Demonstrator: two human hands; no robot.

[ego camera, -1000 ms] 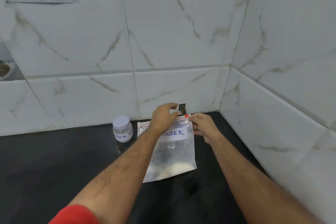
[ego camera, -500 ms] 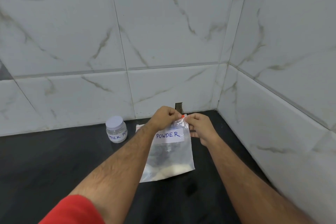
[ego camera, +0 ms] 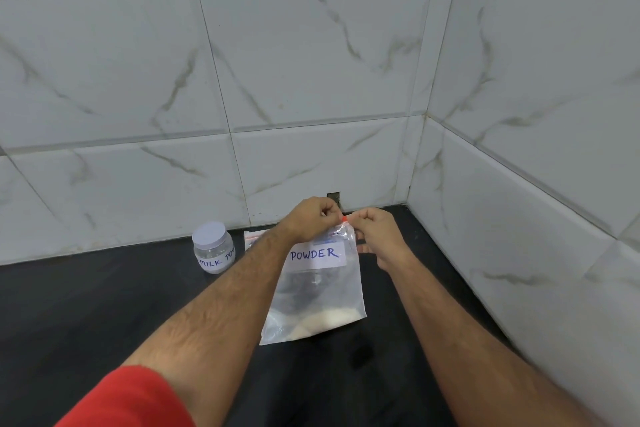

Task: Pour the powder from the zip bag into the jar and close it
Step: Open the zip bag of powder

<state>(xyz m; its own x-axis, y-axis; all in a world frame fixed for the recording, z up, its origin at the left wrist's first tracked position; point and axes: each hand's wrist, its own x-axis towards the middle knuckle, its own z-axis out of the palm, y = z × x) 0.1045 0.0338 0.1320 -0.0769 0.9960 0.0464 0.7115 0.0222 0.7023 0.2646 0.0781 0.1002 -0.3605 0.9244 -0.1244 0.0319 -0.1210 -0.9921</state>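
A clear zip bag [ego camera: 317, 291] with a white label reading POWDER lies on the black counter, with pale powder gathered at its near end. My left hand [ego camera: 310, 220] and my right hand [ego camera: 377, 236] both pinch the bag's far top edge, close together, beside a small red slider tab [ego camera: 344, 218]. A small clear jar [ego camera: 213, 252] with a white lid on it and a MILK PO... label stands upright to the left of the bag, near the wall.
The black counter [ego camera: 104, 315] ends at white marble-look tiled walls behind [ego camera: 242, 80] and on the right [ego camera: 536, 149], forming a corner just beyond my hands. A small dark notch [ego camera: 333, 198] sits in the back wall above the bag.
My hands have drawn closer together at the bag's top edge, near the red tab. The bag's top has bunched up a little. The jar stands where it was.
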